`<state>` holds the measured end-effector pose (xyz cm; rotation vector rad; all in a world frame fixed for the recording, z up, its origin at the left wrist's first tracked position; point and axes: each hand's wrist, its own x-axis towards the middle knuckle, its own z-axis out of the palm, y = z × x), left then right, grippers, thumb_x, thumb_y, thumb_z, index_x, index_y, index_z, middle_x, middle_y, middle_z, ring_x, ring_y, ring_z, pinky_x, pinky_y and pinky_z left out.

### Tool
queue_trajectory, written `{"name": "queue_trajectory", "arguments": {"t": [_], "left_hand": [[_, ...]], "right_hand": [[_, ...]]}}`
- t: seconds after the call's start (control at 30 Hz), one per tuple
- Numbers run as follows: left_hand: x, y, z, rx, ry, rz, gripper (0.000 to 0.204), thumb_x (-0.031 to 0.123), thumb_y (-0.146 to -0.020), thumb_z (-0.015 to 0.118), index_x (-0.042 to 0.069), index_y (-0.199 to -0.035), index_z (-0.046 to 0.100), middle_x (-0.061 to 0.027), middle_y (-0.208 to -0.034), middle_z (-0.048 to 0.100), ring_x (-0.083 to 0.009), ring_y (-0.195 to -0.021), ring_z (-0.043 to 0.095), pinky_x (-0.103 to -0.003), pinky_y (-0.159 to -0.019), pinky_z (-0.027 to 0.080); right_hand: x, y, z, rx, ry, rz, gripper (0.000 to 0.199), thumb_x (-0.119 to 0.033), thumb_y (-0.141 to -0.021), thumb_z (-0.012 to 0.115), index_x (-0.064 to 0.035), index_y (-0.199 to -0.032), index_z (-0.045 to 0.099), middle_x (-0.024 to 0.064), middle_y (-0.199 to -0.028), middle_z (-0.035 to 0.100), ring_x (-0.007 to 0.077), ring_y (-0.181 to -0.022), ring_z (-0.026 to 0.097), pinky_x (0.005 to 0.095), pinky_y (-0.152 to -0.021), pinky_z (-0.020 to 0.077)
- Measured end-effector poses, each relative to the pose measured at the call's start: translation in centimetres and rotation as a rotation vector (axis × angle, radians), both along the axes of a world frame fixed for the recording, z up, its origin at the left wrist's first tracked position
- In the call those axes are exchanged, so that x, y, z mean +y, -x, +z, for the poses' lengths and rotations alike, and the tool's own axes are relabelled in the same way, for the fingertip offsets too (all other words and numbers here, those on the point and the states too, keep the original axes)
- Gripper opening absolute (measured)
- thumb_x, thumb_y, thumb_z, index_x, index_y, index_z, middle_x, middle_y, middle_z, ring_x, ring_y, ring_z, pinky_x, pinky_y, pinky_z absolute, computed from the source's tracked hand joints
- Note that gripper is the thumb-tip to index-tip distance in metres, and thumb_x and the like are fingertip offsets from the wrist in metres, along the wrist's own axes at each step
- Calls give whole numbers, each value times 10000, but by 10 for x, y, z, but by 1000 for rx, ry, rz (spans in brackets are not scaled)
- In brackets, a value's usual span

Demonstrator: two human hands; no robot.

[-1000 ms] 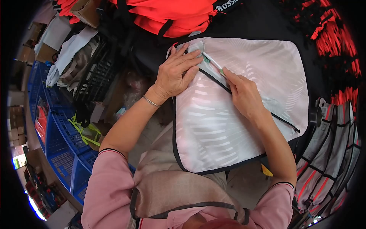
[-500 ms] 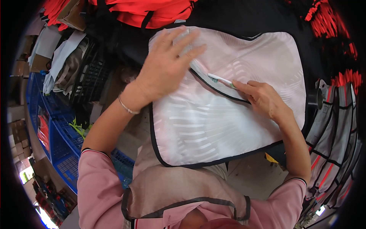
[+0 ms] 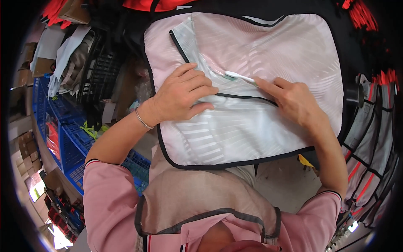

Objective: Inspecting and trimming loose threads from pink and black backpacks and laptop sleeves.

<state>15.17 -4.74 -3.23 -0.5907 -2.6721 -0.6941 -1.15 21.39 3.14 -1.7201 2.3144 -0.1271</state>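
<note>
A pale pinkish-white cloth panel (image 3: pixel 268 134) with black edging lies before me. A strip with black trim (image 3: pixel 179 45) crosses it diagonally from the upper left. My left hand (image 3: pixel 180 93) rests on the cloth over this trim, its fingers lightly bent and the thumb apart from them. The trim passes under those fingers and comes out again beside the fingertips. In my right hand (image 3: pixel 296 101) is a toothbrush (image 3: pixel 240 77) with a white handle and greenish bristles. Its head touches the cloth just above the trim, pointing left. Part of the handle is hidden by my fingers.
Blue plastic crates (image 3: pixel 63 138) stand at the left, with a black crate (image 3: pixel 98 69) of cloth pieces above them. Grey straps with red stripes (image 3: pixel 369 143) hang at the right. Bright red fabric (image 3: pixel 155 4) lies at the far edge on black material.
My left hand has come down from the panel's upper left onto the trim. The panel sits slightly higher in view. The toothbrush head has shifted a little left and up.
</note>
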Motion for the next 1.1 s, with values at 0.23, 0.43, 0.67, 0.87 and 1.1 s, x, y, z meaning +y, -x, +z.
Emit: {"name": "queue_trajectory", "arguments": {"t": [0.23,0.43,0.67,0.87,1.1], "left_hand": [[-2,-3,-1,22,9,-28,333,251,-702,813,129,-996,715,-4,-940,639,-192,-954,602,-413,-1017,397],[-9,-3,-2,19,14,-35,339,259,-702,814,138,-1004,718,1,-947,640,-188,-972,596,-413,-1021,395],[-9,-8,-3,4,40,-50,344,266,-698,816,148,-1007,718,8,-964,649,-186,-969,603,-412,-1038,388],[-12,-5,-2,-1,56,-51,365,267,-700,809,153,-1029,701,11,-976,647,-185,-982,601,-412,-1033,394],[-13,-10,3,-19,101,-46,366,253,-705,802,155,-1040,691,9,-993,645,-183,-993,599,-410,-1027,398]], "right_hand": [[24,7,19,73,-115,-13,524,-75,-799,592,-193,-1310,582,80,-838,613,288,-646,627,387,-568,509],[13,16,4,64,51,56,455,-61,-838,623,-215,-1267,630,68,-776,593,283,-607,603,370,-545,496],[44,12,29,1,-107,19,439,-65,-832,629,-205,-1248,645,56,-752,579,287,-599,591,383,-534,480],[28,15,17,-10,-19,49,456,-52,-804,646,-190,-1238,650,63,-757,579,283,-610,588,372,-532,475],[100,9,44,48,-212,-98,462,-74,-812,594,-210,-1252,633,52,-758,584,271,-625,610,364,-547,498]]}}
